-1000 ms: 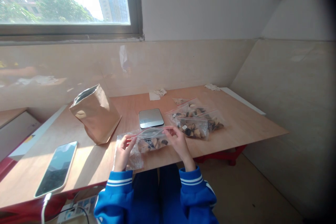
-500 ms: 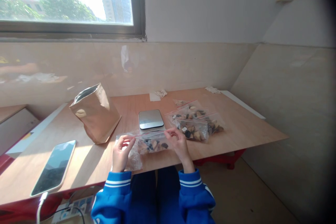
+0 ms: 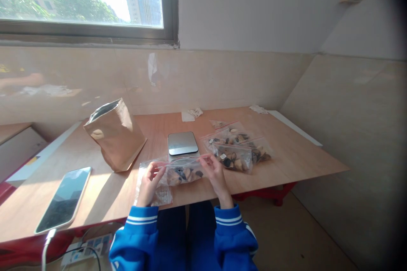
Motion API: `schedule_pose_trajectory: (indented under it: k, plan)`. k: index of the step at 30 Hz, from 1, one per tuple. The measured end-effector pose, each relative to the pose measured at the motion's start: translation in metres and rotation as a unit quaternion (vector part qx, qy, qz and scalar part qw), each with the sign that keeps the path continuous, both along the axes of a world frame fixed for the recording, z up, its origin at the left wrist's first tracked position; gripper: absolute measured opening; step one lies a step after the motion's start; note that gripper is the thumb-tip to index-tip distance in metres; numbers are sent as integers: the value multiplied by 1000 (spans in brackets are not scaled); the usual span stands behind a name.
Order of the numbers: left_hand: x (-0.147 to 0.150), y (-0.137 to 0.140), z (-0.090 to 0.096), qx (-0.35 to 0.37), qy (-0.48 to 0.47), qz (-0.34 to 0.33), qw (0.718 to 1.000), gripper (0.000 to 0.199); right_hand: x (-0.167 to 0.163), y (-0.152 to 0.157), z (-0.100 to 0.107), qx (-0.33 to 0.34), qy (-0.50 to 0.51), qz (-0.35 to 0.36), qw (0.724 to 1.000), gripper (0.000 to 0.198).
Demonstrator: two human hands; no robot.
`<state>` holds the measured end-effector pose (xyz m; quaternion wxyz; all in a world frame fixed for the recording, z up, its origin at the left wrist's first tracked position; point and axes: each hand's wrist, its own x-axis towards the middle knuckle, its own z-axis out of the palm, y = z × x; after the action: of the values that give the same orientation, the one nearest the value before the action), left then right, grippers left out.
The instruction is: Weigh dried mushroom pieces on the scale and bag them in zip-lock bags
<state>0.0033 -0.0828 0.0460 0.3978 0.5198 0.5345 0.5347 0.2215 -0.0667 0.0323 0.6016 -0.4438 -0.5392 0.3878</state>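
Observation:
Between my hands lies a clear zip bag (image 3: 184, 174) holding tan and black dried pieces. My left hand (image 3: 151, 181) pinches the left end of its top edge, and my right hand (image 3: 215, 173) pinches the right end. The mouth of the bag gapes slightly between them. Under my left hand are flat clear plastic bags (image 3: 163, 197) at the table's front edge. A small scale (image 3: 182, 143) with a shiny square top stands just behind the held bag. To the right, several filled zip bags (image 3: 235, 157) lie in a heap.
A brown paper bag (image 3: 116, 139) stands open at the left on the wooden table (image 3: 295, 152). Nearer me lies a phone (image 3: 65, 201) with a white cable (image 3: 46, 247). Crumpled tissues (image 3: 194, 113) rest by the back wall. A window (image 3: 85, 0) is above.
The held bag's top edge has parted slightly, leaving a narrow gap. Both hands keep their pinch at its ends. The view has shifted a little.

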Motion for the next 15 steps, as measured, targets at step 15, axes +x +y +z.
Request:
schedule_pose_trajectory:
  k: [15]
  plan:
    - [0,3,-9,-5,21,8,1000,27,-4,4,-5,-22,5,16,1000,26]
